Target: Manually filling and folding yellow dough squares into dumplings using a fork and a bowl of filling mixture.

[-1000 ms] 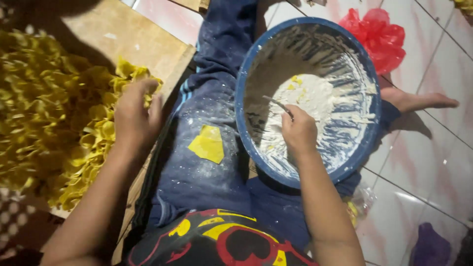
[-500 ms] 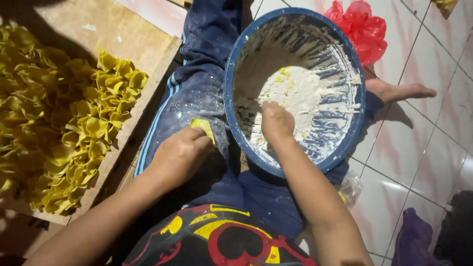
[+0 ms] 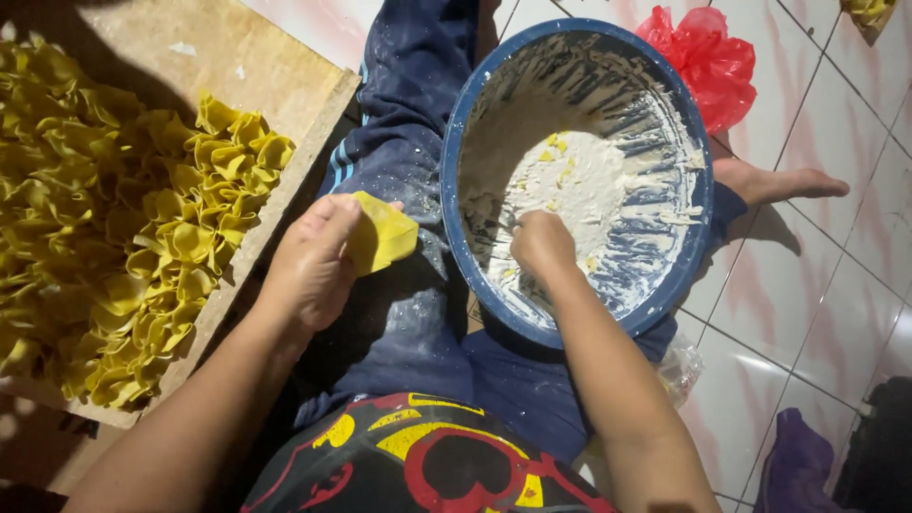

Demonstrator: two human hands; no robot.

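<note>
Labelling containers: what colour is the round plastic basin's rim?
Blue rim on the round plastic basin, its inside smeared white; head view.

Things lying around the seated person

A red plastic bag [image 3: 705, 59] is seen far right on the white tiled floor [image 3: 836, 275]; purple cloth [image 3: 796, 470] is crumpled near right.

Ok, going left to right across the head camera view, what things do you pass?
Heap of folded yellow dough pieces on the wooden board → left hand holding a flat yellow dough square → right hand inside the blue floury bowl → red plastic bag.
</note>
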